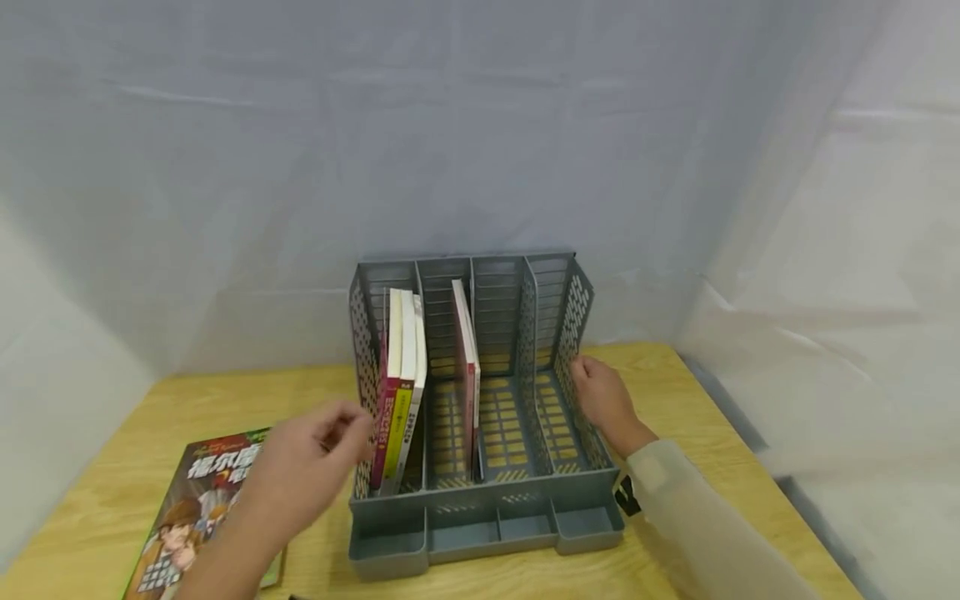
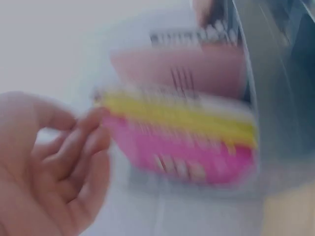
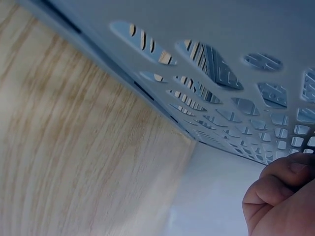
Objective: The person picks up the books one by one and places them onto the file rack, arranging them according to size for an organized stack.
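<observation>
A grey desk rack [image 1: 483,492] has upright slots and small trays along its front. Several books [image 1: 397,408] with magenta, yellow and white spines stand in its leftmost slot; a thin pinkish book [image 1: 471,383] leans further right. My left hand [image 1: 300,462] is beside the leftmost books, fingers loosely bent and holding nothing. In the left wrist view that hand [image 2: 64,162] is close to the blurred pink and yellow spines [image 2: 182,128]; whether it touches them is unclear. My right hand [image 1: 606,402] grips the rack's right side wall, its fingers curled against the perforated panel [image 3: 226,98] in the right wrist view.
A comic-style book [image 1: 195,508] lies flat on the wooden table [image 1: 315,387] at the left, partly behind my left forearm. A small black object [image 1: 626,496] is by the rack's front right corner. White sheeting [image 1: 465,150] hangs behind and at both sides.
</observation>
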`<state>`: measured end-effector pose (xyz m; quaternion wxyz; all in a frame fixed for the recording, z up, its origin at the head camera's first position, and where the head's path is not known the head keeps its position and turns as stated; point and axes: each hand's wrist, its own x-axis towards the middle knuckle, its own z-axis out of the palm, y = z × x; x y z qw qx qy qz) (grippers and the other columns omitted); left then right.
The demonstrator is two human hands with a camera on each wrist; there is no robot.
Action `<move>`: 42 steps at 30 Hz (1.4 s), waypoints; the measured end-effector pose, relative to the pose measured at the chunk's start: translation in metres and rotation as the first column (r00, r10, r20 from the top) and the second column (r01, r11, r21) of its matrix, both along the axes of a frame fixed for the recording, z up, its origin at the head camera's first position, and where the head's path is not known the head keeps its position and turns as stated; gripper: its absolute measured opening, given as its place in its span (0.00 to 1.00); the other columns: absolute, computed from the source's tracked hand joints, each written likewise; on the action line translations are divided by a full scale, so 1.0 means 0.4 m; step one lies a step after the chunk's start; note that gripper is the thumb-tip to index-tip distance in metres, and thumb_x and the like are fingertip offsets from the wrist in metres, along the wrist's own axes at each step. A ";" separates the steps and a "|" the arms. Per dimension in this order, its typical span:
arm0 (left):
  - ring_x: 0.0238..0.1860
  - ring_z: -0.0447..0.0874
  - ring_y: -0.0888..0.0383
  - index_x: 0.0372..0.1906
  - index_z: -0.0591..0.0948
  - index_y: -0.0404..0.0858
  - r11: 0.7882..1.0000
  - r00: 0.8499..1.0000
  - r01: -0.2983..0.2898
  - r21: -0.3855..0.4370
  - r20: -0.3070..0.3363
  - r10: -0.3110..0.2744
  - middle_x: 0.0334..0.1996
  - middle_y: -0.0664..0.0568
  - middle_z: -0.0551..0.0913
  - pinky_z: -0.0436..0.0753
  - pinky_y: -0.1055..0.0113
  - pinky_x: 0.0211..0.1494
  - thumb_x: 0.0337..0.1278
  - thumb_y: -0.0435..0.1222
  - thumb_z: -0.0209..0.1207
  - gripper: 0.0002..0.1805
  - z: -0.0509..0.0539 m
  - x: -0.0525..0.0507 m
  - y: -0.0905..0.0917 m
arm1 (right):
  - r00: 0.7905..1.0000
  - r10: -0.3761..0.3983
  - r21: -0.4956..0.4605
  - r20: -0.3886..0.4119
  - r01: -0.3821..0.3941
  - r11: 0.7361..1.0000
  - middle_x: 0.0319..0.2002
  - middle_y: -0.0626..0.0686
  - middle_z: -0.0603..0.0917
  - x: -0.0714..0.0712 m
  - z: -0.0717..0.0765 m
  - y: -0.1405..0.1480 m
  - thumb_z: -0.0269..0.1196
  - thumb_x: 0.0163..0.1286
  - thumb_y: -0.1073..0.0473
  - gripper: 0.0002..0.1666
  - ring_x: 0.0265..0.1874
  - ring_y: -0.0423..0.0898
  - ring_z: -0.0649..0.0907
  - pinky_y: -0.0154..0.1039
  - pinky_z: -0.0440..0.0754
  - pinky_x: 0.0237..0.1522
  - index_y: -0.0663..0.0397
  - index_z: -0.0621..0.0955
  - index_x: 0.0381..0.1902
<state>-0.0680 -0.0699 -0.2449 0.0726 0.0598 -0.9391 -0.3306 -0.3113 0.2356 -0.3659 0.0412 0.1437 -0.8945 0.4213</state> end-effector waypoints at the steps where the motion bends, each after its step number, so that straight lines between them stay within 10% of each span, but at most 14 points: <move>1: 0.27 0.80 0.61 0.47 0.84 0.48 0.997 0.997 -0.074 -0.009 -0.037 0.073 0.29 0.61 0.85 0.77 0.65 0.27 0.79 0.50 0.52 0.14 -0.005 0.005 -0.024 | 1.000 0.004 0.002 -0.005 -0.004 1.000 0.17 0.49 0.67 -0.003 0.000 -0.005 0.40 0.84 0.48 0.27 0.17 0.48 0.65 0.42 0.65 0.26 0.49 0.64 0.22; 5: 0.17 0.73 0.56 0.53 0.83 0.45 0.976 0.980 -0.197 -0.097 -0.045 0.194 0.26 0.59 0.84 0.69 0.62 0.18 0.80 0.54 0.48 0.21 -0.073 -0.003 -0.097 | 1.000 0.013 0.033 -0.024 -0.012 0.999 0.17 0.49 0.67 -0.018 -0.001 -0.026 0.40 0.84 0.48 0.27 0.17 0.47 0.64 0.42 0.64 0.26 0.48 0.65 0.21; 14: 0.23 0.79 0.58 0.77 0.65 0.34 0.978 0.970 -0.076 -0.195 0.213 0.118 0.28 0.53 0.84 0.73 0.60 0.22 0.78 0.62 0.44 0.41 -0.207 -0.075 -0.089 | 1.000 0.014 0.130 -0.026 -0.011 0.991 0.18 0.50 0.68 -0.035 -0.004 -0.034 0.38 0.84 0.48 0.26 0.17 0.48 0.64 0.42 0.63 0.25 0.49 0.65 0.23; 19: 0.14 0.65 0.58 0.78 0.65 0.36 0.975 0.976 -0.067 -0.211 0.190 0.108 0.16 0.54 0.73 0.64 0.63 0.17 0.79 0.43 0.48 0.30 -0.216 -0.082 -0.074 | 0.999 0.032 0.141 -0.024 -0.028 0.990 0.17 0.50 0.66 -0.030 -0.004 -0.030 0.37 0.85 0.48 0.27 0.16 0.47 0.62 0.42 0.62 0.26 0.49 0.63 0.23; 28: 0.12 0.58 0.60 0.80 0.64 0.42 0.972 0.976 -0.071 -0.224 0.186 0.115 0.12 0.54 0.68 0.60 0.65 0.17 0.80 0.43 0.47 0.30 -0.218 -0.104 -0.086 | 0.999 0.052 0.176 -0.018 -0.048 0.983 0.17 0.51 0.67 -0.028 0.000 -0.030 0.34 0.86 0.49 0.26 0.16 0.47 0.60 0.42 0.58 0.28 0.48 0.60 0.23; 32: 0.14 0.63 0.58 0.80 0.63 0.43 0.976 0.972 -0.071 -0.208 0.203 0.114 0.15 0.52 0.72 0.64 0.62 0.18 0.81 0.46 0.46 0.30 -0.227 -0.109 -0.090 | 0.999 0.036 0.205 -0.034 -0.029 0.978 0.17 0.52 0.68 -0.031 0.002 -0.028 0.34 0.85 0.50 0.26 0.16 0.47 0.61 0.42 0.58 0.28 0.48 0.61 0.23; 38: 0.36 0.87 0.44 0.72 0.74 0.35 0.968 0.969 -0.115 -0.222 0.188 0.158 0.44 0.40 0.89 0.83 0.46 0.34 0.78 0.64 0.38 0.42 -0.212 -0.105 -0.139 | 0.996 0.055 0.268 -0.074 -0.033 0.963 0.17 0.52 0.69 -0.037 0.006 -0.032 0.35 0.85 0.51 0.26 0.16 0.47 0.62 0.42 0.59 0.28 0.49 0.63 0.22; 42: 0.26 0.82 0.51 0.67 0.76 0.30 0.956 0.947 -0.145 -0.254 0.244 0.209 0.40 0.43 0.88 0.79 0.53 0.26 0.73 0.69 0.42 0.46 -0.186 -0.101 -0.228 | 0.996 0.049 0.256 -0.079 -0.027 0.966 0.17 0.52 0.68 -0.038 0.006 -0.034 0.37 0.85 0.51 0.26 0.16 0.47 0.61 0.42 0.59 0.26 0.49 0.64 0.22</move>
